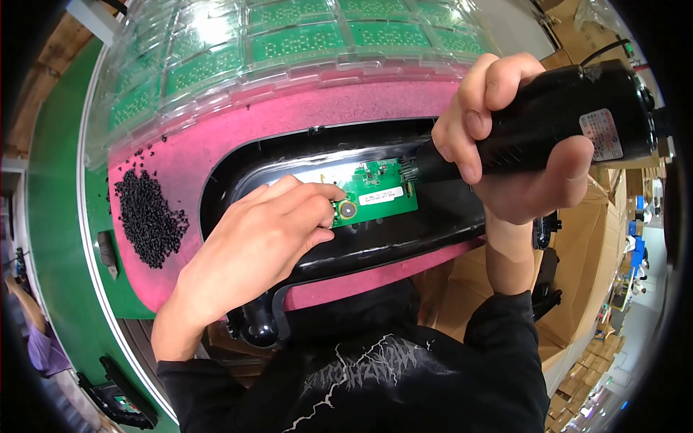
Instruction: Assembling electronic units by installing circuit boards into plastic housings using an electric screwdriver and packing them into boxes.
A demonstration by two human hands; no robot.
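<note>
A green circuit board point(390, 206) with a white label lies inside a long black plastic housing point(346, 254). My left hand point(260, 234) has closed its fingertips on the board's left end, beside a round metal part. Gripped in my right hand point(498, 137) is a black electric screwdriver point(534, 108), held almost level, its nose pointing left. The nose meets the board's right end, and the exact tip is hard to make out there. My fingers wrap the tool's body from both sides.
Under the housing is a pink mat point(180, 159), with a heap of small black screws point(148, 216) at its left. Clear trays of green boards point(289, 43) stand behind. A cardboard box point(577, 252) is at right. Another black housing point(119, 397) lies lower left.
</note>
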